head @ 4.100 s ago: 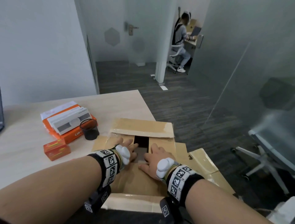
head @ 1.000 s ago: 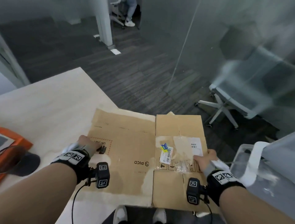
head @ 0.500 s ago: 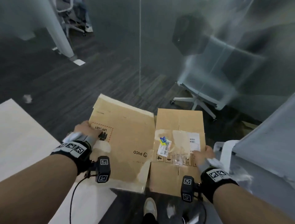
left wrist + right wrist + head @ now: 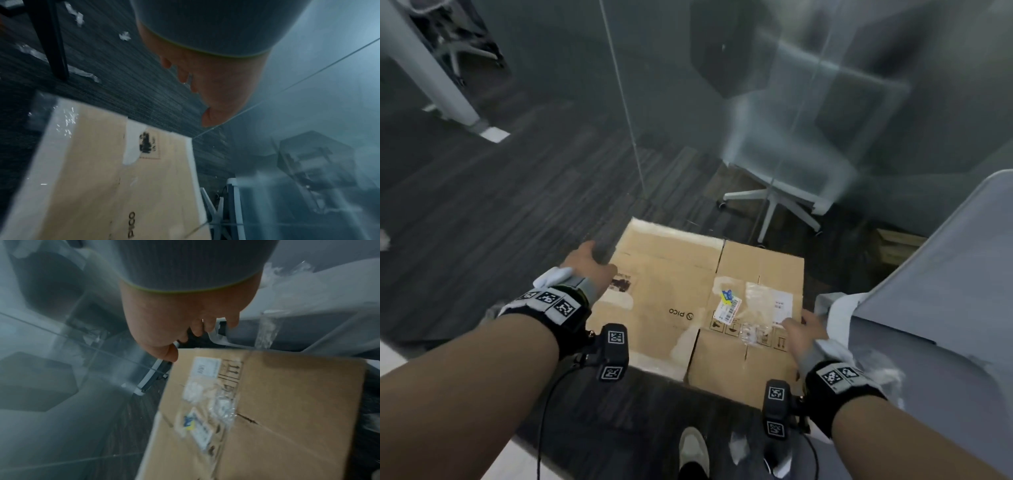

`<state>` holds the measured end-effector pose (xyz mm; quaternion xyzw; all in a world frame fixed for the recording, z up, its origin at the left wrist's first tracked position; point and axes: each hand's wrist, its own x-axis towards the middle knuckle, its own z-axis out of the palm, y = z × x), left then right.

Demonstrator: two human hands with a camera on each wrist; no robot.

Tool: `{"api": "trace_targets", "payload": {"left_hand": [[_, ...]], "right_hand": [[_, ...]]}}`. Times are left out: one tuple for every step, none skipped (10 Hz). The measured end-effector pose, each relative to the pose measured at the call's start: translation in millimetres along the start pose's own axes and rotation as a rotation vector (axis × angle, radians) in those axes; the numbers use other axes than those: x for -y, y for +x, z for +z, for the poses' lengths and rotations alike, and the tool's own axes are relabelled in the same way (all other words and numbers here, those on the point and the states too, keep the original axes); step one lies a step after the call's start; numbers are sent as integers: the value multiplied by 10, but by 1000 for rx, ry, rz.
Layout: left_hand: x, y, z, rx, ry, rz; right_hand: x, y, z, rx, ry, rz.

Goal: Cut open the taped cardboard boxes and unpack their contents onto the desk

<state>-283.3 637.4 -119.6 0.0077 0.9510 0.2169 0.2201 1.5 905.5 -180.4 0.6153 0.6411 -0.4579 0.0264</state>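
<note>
One flattened cardboard box [image 4: 709, 308] is seen above the dark floor [image 4: 500, 205], beside a white chair [image 4: 784, 192]. It is judged light, floppy at the fold; opposite edges suit gripping. Neither left hand [image 4: 585, 267] nor right hand [image 4: 803, 329] grips it; fingers are relaxed.

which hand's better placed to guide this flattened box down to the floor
Probably right. The right hand has its thumb at the labelled edge of the flattened cardboard box, while the left hand shows floor between its fingers and the cardboard.
</note>
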Motion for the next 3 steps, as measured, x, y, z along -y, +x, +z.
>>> {"api": "trace_targets", "payload": {"left_hand": [[137, -25, 84, 79, 62, 7], [262, -179, 121, 148, 43, 63], [412, -410, 3, 178, -41, 119]], "right_hand": [[81, -46, 144, 44, 82, -2], [163, -125, 224, 114, 10, -79], [267, -281, 409, 154, -43, -154]]}}
